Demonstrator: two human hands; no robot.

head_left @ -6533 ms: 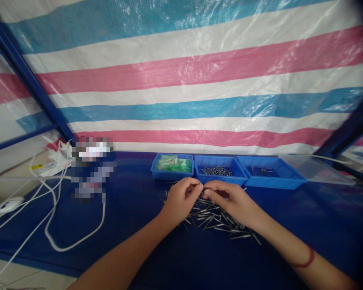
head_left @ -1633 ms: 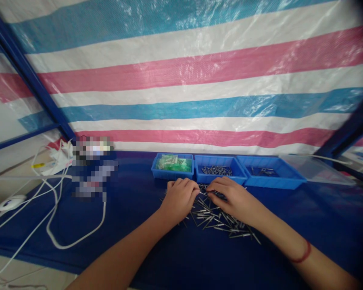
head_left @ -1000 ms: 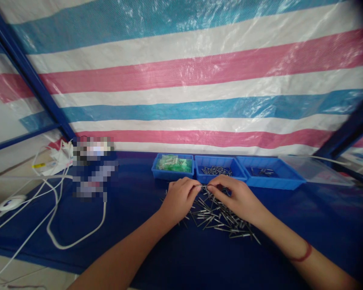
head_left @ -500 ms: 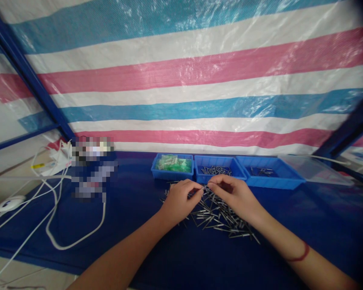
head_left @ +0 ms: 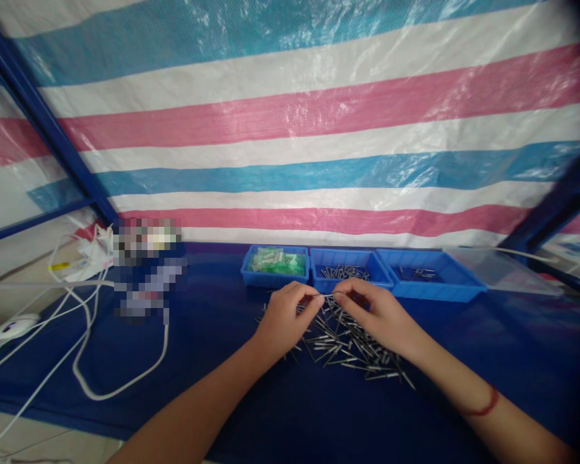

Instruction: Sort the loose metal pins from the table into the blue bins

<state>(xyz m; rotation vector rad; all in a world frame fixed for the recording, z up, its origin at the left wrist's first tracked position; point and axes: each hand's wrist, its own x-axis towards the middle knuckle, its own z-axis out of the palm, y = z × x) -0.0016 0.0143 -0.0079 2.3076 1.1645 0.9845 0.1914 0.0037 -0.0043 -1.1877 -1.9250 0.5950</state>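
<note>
A loose heap of several thin metal pins (head_left: 348,348) lies on the blue table top (head_left: 222,348). Just above its far end my left hand (head_left: 287,316) and my right hand (head_left: 379,312) meet fingertip to fingertip. Both are pinched on the ends of one thin metal pin (head_left: 329,295), held level between them. My right wrist wears a red string.
Three blue bins stand in a row behind the hands: the left bin (head_left: 275,276) holds green-tinted parts, the middle bin (head_left: 350,278) metal pins, the right bin (head_left: 432,283) a few pins. A clear tray (head_left: 505,274) sits far right. White cables (head_left: 84,380) and a blurred object lie at left.
Both hands dipped to the pile, then rose a little. Their fingertips have drawn slightly apart, so the thin pin now shows between them.
</note>
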